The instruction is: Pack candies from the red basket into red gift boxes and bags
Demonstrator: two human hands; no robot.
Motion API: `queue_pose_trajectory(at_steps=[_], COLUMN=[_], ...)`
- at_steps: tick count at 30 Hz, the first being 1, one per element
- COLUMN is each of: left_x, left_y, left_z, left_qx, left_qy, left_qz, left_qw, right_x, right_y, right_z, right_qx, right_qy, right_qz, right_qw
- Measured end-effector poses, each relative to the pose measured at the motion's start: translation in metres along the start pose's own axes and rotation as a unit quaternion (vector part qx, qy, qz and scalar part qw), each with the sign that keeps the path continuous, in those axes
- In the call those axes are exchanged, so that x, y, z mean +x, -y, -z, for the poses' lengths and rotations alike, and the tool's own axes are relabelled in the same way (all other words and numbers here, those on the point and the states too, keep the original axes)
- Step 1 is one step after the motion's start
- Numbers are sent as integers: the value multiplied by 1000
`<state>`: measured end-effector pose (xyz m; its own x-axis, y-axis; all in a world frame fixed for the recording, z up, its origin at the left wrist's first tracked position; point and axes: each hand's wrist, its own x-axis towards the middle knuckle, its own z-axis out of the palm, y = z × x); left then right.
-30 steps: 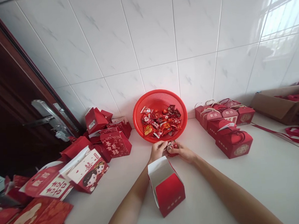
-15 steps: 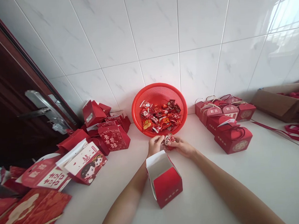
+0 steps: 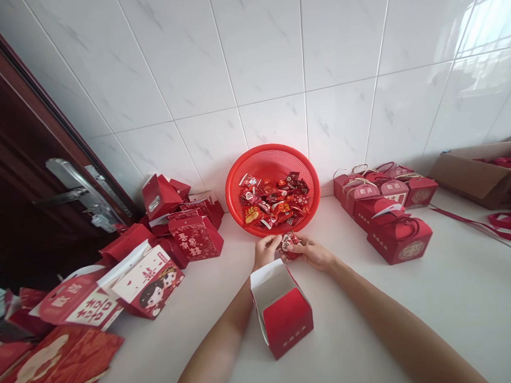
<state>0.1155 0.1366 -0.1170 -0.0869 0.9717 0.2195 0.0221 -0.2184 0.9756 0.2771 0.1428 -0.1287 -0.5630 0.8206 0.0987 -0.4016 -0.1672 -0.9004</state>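
Observation:
Between my two hands is a red wrapped candy (image 3: 289, 244) with white lettering, just in front of the basket. My right hand (image 3: 315, 252) pinches it with the thumb on top. From the other side, my left hand (image 3: 266, 252) has its fingers closed at the candy's left edge. A red gift box (image 3: 288, 322) with a white inside stands with its top flaps up, between my forearms. Behind my hands, a red plastic basket (image 3: 271, 150) leans at the tiled wall and holds several wrapped candies (image 3: 277, 200).
Folded red gift boxes (image 3: 196, 238) and a box with cartoon figures (image 3: 151, 285) crowd the left side by the door (image 3: 30, 140). Closed boxes with cord handles (image 3: 401, 238) stand at the right. Beyond them are a cardboard carton (image 3: 473, 177) and red ribbon (image 3: 503, 224).
The candy has turned slightly between my fingers. Both hands stay in nearly the same place, and the view has shifted a little.

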Motion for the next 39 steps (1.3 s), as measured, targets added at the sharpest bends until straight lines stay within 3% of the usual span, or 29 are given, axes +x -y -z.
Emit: queue_pose_trajectory(at_steps=[11, 20, 30, 33, 36, 39], left_x=[0, 0, 22, 37, 61, 89], left_y=[-2, -7, -36, -50, -63, -74], left_z=[0, -2, 23, 31, 33, 30], left_qx=[13, 26, 64, 148, 274, 323], left_qy=[-36, -31, -39, -31, -26, -27], left_qz=[-20, -29, -98, -156, -227, -240], left_qw=[999, 999, 992, 976, 934, 915], right_x=[-1, 1, 3, 3, 3, 4], right_y=[2, 0, 0, 0, 0, 0], right_z=[-3, -1, -1, -2, -2, -3], right_qx=[10, 22, 46, 51, 53, 56], right_qy=[-17, -20, -28, -26, -25, -25], right_qz=[-2, 8, -2, 0, 2, 0], right_qw=[1000, 1000, 999, 998, 998, 998])
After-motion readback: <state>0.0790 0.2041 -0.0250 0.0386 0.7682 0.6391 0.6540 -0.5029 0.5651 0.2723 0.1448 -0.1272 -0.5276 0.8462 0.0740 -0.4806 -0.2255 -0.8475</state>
